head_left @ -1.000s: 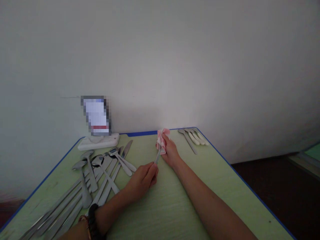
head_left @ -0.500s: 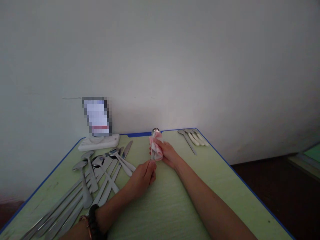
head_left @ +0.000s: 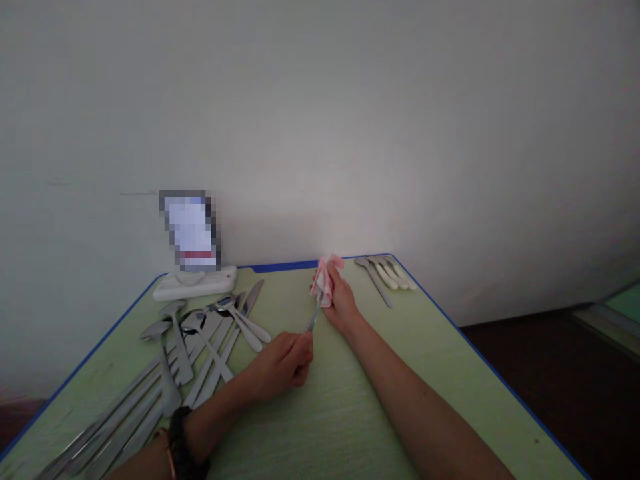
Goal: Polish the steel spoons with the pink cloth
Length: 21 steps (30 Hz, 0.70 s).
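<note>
My left hand (head_left: pixel 287 360) is closed around the handle end of a metal spoon (head_left: pixel 315 316), which tilts up and away toward the right. My right hand (head_left: pixel 340 297) is wrapped round a pink and white cloth (head_left: pixel 326 283), pressed about the far end of the spoon. The cloth hides the spoon's bowl. To the left of my left hand lie several loose spoons (head_left: pixel 170 373) and table knives (head_left: pixel 254 297) with long metal handles. Beyond my right hand, a metal spoon (head_left: pixel 375 283) lies beside several cream-handled pieces of cutlery (head_left: pixel 387 275).
The green table (head_left: pixel 350 413) has a blue edge and stands against a grey wall (head_left: pixel 350 133). At the back left a blurred-out phone (head_left: pixel 193 230) leans upright behind a white flat device (head_left: pixel 195 285). Dark floor (head_left: pixel 530 360) shows at the right.
My right hand and the cloth have moved slightly right, up along the spoon. The bowl, visible before, is now covered, and more of the handle shows between my hands.
</note>
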Each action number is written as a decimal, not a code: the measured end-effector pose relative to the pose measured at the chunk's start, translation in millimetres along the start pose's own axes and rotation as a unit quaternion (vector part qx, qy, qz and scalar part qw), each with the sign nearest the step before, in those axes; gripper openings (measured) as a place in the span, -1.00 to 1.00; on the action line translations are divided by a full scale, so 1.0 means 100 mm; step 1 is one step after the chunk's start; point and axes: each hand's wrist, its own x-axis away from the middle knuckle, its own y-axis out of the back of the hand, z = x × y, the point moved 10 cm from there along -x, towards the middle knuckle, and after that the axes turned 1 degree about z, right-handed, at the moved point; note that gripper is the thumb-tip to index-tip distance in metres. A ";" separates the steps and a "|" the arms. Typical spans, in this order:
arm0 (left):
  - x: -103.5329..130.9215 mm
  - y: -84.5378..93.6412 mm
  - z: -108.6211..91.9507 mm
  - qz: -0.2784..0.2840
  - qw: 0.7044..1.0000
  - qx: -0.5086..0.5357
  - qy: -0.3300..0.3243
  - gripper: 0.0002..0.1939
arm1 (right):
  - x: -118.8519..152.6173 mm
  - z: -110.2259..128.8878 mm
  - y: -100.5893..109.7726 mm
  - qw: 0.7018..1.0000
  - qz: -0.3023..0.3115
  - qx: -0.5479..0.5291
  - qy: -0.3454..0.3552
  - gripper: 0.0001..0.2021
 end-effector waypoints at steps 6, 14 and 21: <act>0.02 -0.03 0.00 0.015 1.000 0.008 0.003 -0.55 | 0.02 -0.04 -0.04 0.998 0.035 0.039 -0.025 -0.69; 0.00 0.01 -0.01 0.000 1.000 0.012 -0.004 -0.56 | 0.08 -0.06 -0.16 0.998 0.047 0.014 -0.025 -0.70; -0.04 0.09 0.01 -0.042 0.999 -0.002 0.004 -0.55 | 0.15 -0.29 -0.26 0.997 0.046 -0.022 -0.062 -0.73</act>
